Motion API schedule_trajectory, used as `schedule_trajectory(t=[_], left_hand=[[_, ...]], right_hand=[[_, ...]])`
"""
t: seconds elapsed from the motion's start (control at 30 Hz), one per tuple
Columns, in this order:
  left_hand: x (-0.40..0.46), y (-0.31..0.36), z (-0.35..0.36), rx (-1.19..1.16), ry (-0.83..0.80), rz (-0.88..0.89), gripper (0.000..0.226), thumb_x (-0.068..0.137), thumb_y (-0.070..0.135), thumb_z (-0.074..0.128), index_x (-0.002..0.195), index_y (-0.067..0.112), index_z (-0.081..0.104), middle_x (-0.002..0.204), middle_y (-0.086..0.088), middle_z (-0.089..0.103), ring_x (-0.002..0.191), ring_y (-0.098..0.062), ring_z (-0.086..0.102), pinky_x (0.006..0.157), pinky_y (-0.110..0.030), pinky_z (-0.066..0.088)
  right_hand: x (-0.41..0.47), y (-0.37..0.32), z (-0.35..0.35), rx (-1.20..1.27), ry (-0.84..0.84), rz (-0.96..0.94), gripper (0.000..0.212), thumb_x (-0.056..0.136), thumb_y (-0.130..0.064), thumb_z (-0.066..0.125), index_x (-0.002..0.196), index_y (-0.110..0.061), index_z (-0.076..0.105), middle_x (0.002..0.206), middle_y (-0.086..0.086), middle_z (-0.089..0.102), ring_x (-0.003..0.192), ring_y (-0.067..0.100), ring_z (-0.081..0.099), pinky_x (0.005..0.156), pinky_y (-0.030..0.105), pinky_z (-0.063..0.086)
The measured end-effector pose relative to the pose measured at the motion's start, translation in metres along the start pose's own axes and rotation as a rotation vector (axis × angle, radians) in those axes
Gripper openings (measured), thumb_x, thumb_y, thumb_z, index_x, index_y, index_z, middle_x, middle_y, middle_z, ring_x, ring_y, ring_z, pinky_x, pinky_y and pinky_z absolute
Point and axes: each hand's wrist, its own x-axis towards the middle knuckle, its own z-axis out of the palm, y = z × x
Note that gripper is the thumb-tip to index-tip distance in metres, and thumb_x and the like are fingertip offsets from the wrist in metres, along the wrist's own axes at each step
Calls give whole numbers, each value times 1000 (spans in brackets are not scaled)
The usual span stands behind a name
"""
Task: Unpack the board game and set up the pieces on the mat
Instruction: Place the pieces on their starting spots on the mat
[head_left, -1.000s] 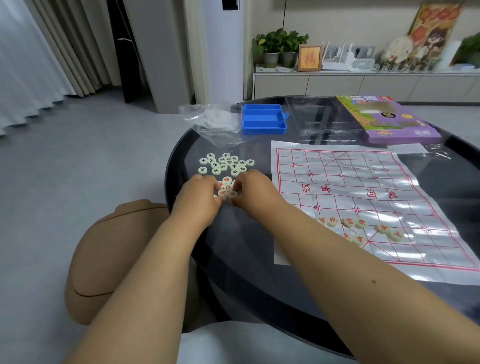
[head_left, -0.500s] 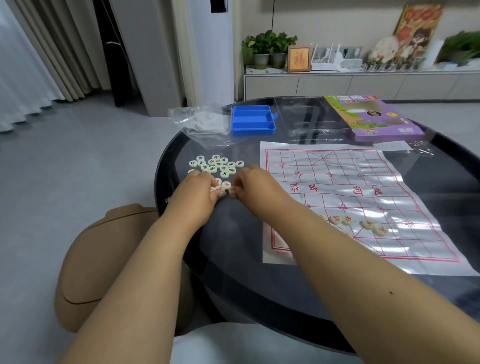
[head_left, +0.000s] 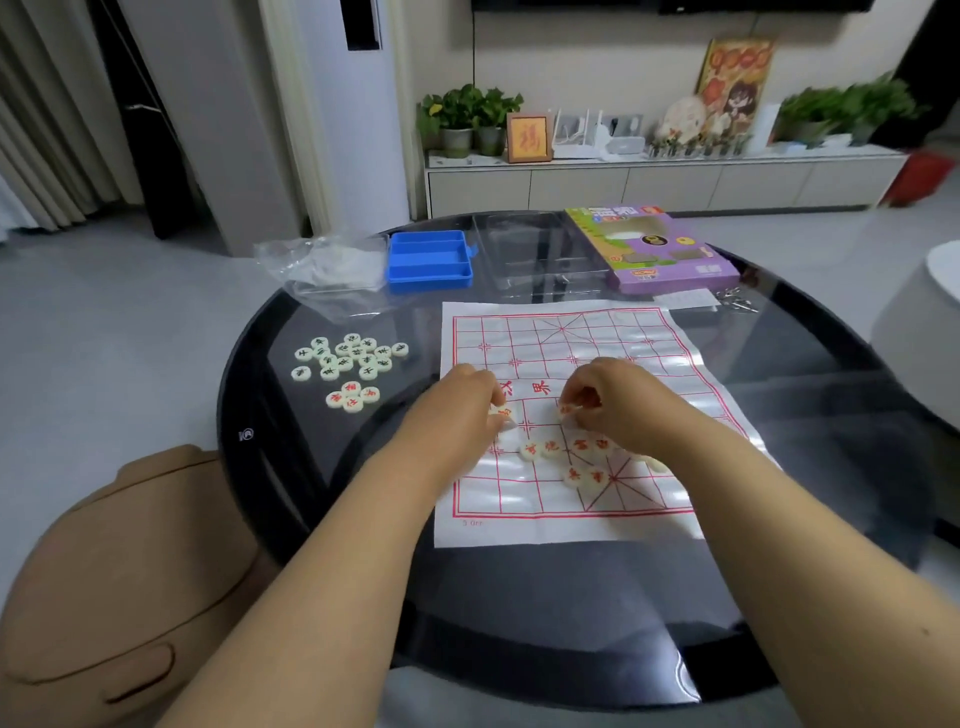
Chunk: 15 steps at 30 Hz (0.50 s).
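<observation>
- On the counter (head_left: 519, 623) lies the white, red-gridded mat (head_left: 597, 332).
- Both hands, left (head_left: 457, 410) and right (head_left: 613, 400), each pinch a cream red-lettered piece (over the mat's middle).
- Green-lettered pieces (head_left: 348, 356) sit left of it.

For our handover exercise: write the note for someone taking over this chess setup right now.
Left hand pinches a red-marked piece over the mat; right hand pinches another.
Six red pieces already lie on the mat's near half, not yet in order.
Left to do: four red pieces and the black-marked pile wait on the table, left of the mat.
</observation>
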Motion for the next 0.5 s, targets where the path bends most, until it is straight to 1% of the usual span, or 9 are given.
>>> schedule_trajectory(t=[0.1,0.17,0.3,0.4,0.5], left_hand=[[6,6,6,26,-36,-5,26,89,34,63,112,21,59,113,1,52,101,-17,55,88,-34,48],[8,8,9,48,-59,6,25,89,34,64,110,21,60,111,2,53,98,-17,54,86,-31,47],[10,9,10,70,-85,25,26,89,32,63,113,20,62,112,2,54,96,-16,54,86,-29,47],[8,6,5,26,-35,15,30,92,29,60,120,19,60,116,1,55,100,-15,56,88,-26,46],[4,-5,-3,-4,60,-7,29,92,30,60,119,20,61,111,4,54,97,-11,54,82,-23,42]], right_hand=[[1,4,2,-14,-53,-14,24,87,-18,65,112,-18,66,108,-2,57,89,12,53,73,16,39],[2,4,2,-12,-68,-27,26,88,-18,64,114,-18,65,111,-2,57,90,11,52,74,14,39],[1,5,-3,-1,-88,-17,29,90,-14,60,119,-18,64,116,-1,59,96,14,56,81,18,44],[0,5,-10,11,-9,-14,29,92,-17,58,121,-17,63,118,1,60,101,17,58,83,22,44],[2,-9,-13,13,69,-58,29,93,-24,57,121,-16,63,118,1,59,100,17,57,80,20,41]])
